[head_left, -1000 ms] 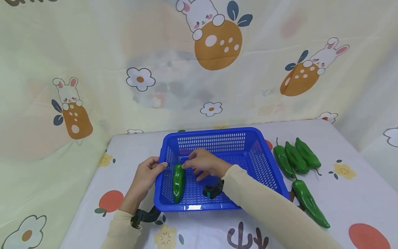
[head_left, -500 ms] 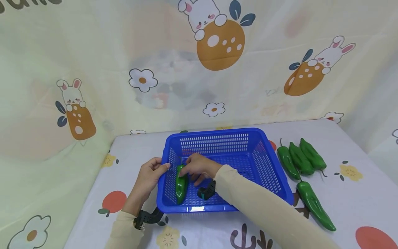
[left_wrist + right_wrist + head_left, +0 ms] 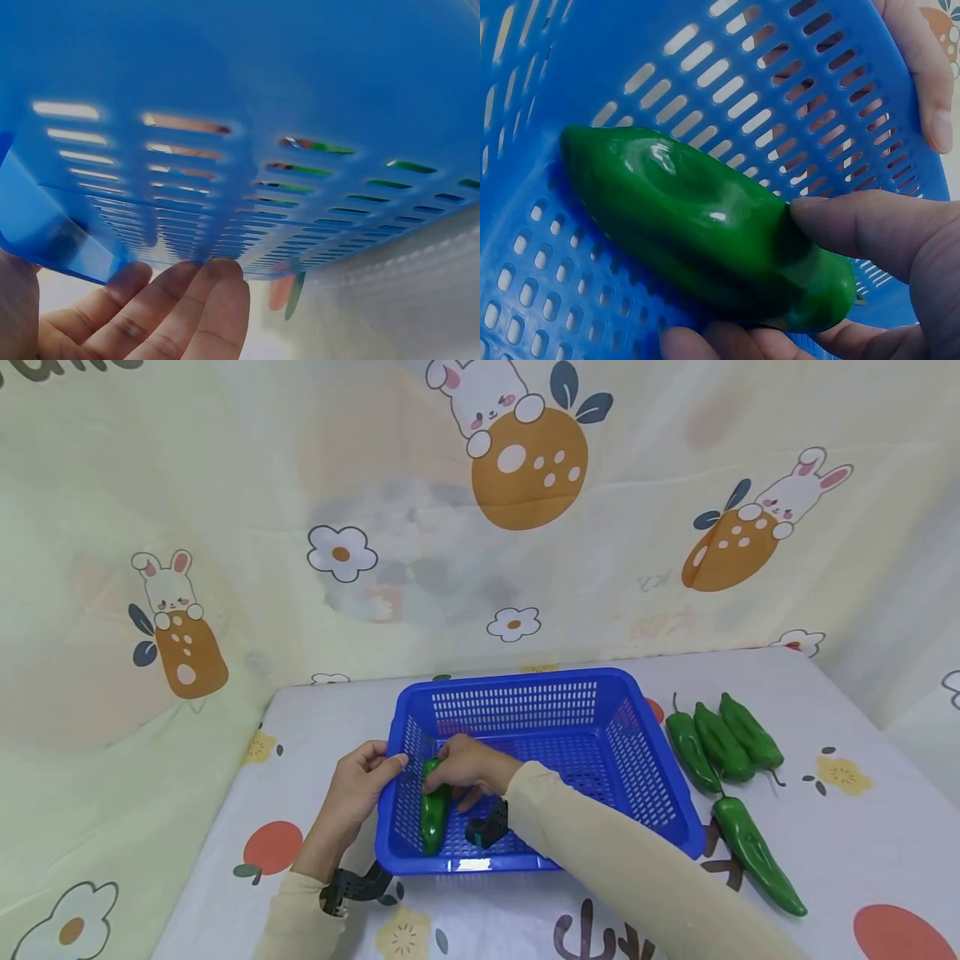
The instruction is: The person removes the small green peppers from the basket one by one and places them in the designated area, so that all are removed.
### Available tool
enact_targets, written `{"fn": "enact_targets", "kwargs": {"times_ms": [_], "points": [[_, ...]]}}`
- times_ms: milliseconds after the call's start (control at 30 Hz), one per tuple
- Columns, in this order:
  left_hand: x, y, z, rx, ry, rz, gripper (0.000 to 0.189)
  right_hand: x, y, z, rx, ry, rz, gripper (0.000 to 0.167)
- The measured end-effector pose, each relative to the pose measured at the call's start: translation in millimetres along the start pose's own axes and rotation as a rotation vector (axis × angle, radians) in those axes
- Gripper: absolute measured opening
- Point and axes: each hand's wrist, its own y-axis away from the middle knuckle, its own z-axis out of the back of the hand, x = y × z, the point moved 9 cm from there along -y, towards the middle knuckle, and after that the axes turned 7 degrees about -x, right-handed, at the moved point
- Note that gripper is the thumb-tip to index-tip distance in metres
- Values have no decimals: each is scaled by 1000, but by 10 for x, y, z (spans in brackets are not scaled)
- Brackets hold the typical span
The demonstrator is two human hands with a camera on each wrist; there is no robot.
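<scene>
A blue slotted plastic basket stands on the table in front of me. My left hand grips its left rim, thumb over the top and fingers along the outer wall. Inside, by the left wall, lies a glossy green pepper, its stem end away from me. My right hand reaches in and holds this pepper near the stem end. In the right wrist view the thumb presses on top of the green pepper, and the other fingers curl along its lower side, partly hidden.
Right of the basket, three green peppers lie side by side on the patterned tablecloth. Another green pepper lies nearer to me. A printed cloth hangs behind the table.
My right hand has come down and slightly left onto the pepper in the basket, and its fingers have taken hold of it. The left hand keeps its grip on the rim.
</scene>
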Motion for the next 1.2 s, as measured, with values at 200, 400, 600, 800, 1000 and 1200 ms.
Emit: {"fn": "enact_targets", "kwargs": {"times_ms": [200, 400, 600, 800, 1000, 1200], "points": [[-2, 4, 4, 0, 2, -4, 30, 16, 4, -25, 9, -20, 21, 24], [0, 0, 8, 2, 4, -3, 31, 35, 1, -50, 22, -63, 42, 29], [6, -9, 8, 4, 7, -2, 30, 48, 30, -36, 20, -62, 45, 41], [10, 1, 0, 9, 7, 6, 30, 49, 86, 20, 20, -54, 42, 50], [6, 9, -2, 13, -9, 8, 31, 44, 163, 162, 10, -54, 33, 54], [4, -6, -6, 2, -29, 3, 30, 42, 216, 338, 1, -71, 41, 57]]}}
